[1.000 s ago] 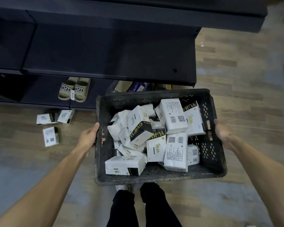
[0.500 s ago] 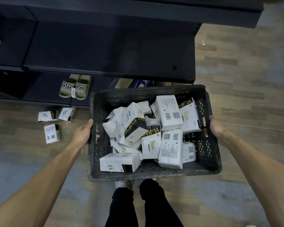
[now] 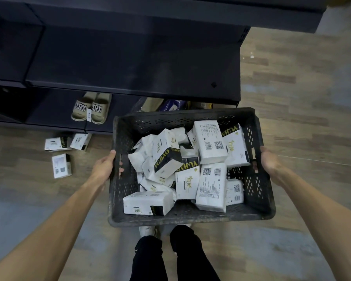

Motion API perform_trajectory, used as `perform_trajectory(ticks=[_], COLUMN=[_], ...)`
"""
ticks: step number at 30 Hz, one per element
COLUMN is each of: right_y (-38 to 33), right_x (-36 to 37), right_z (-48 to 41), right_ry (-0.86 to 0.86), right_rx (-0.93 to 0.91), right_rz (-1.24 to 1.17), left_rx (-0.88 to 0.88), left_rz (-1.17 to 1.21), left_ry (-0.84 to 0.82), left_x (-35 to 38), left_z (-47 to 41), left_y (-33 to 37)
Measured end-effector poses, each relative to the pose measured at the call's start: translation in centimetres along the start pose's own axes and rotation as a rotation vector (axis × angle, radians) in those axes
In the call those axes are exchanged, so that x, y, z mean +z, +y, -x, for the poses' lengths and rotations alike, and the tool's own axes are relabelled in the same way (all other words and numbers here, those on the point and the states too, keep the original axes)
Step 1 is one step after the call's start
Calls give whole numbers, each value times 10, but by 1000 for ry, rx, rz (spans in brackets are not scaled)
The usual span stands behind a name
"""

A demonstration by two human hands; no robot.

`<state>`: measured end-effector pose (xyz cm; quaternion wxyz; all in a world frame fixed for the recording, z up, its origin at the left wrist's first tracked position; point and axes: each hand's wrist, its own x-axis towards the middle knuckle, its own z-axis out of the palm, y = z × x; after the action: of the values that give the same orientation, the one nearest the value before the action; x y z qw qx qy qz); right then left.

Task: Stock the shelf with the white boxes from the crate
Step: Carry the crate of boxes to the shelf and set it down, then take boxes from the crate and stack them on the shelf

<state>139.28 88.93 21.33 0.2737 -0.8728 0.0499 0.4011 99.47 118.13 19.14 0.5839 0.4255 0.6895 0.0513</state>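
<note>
The white boxes lie in a loose heap inside a dark perforated plastic crate. Some lie flat and some tilt against each other. Several show barcodes and square codes, and others show a black band with yellow lettering. One box lies flat by itself against the crate's near wall, at its left end.

The crate is held off the floor, in front of the person and level with the shelf's lower edge. The left hand grips the crate's left wall, with the thumb over the rim and the fingers curled through the handle slot, their tips showing inside. The right hand grips the right wall in the same way. Its fingers wrap round the rim at the slot and are mostly hidden by the wall.

Just beyond the crate stands the dark shelf, with a wide bare board on top and a lower board under it. On the lower board, to the left of the crate, sits a pair of beige slippers with a tag between them. Some packets on that board are partly hidden behind the crate's far wall.

Three more white boxes lie on the wooden floor to the left of the crate. Two are close to the shelf's base and one is nearer the person. Below the crate are the person's black trousers and a light shoe.
</note>
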Motion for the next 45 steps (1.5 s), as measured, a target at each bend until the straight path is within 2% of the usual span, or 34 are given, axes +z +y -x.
perform_trajectory(ticks=[6, 11, 14, 17, 19, 21, 27, 30, 35, 38, 42, 45], right_y=[-1, -7, -14, -21, -26, -32, -50, -54, -54, -51, -51, -51], right_x=[7, 7, 11, 19, 25, 34, 56, 64, 88, 101, 107, 107], right_z=[8, 23, 44, 67, 79, 88, 109, 111, 109, 108, 104, 101], right_ry=[32, 139, 256, 350, 327, 273, 105, 36, -42, -72, -80, -83], right_rx=[-33, -96, -201, -368, -463, -522, -536, -526, -551, -580, -607, -629], right_rz=[76, 243, 364, 574, 632, 658, 651, 631, 634, 675, 723, 777], left_rx=[-50, -73, 16, 162, 273, 352, 363, 273, -34, -83, -131, -167], left_rz=[-27, -86, -170, -301, -413, -509, -568, -523, -350, -282, -427, -424], left_ry=[-9, -19, 8, 151, 201, 170, 66, -47, -206, -178, -48, -2], left_x=[-2, -1, 4, 11, 13, 15, 27, 35, 73, 106, 136, 142], left_z=[-3, 0, 13, 36, 51, 63, 86, 86, 86, 87, 77, 69], left_y=[-2, -1, 8, 19, 22, 24, 29, 27, 25, 28, 28, 26])
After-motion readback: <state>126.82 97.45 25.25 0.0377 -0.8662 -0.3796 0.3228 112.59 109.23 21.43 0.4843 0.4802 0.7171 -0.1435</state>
